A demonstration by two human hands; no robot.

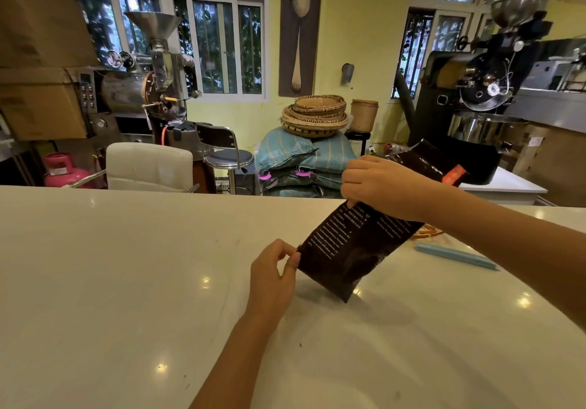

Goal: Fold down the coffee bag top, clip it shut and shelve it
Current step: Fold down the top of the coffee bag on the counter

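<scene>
A dark brown coffee bag (348, 243) with white print leans tilted to the right, one lower corner touching the white counter (126, 281). Its top end with an orange label (453, 174) points up and to the right, beyond the counter edge. My right hand (380, 183) is closed around the bag's middle from above. My left hand (274, 277) pinches the bag's lower left edge between thumb and fingers. A light blue clip stick (456, 255) lies on the counter to the right of the bag, under my right forearm.
Some orange strips (426, 232) lie by the bag's right side. Behind the counter stand a white chair (149, 166), a stool (228, 158), stacked sacks with woven baskets (314, 115), and two coffee roasters (475, 97).
</scene>
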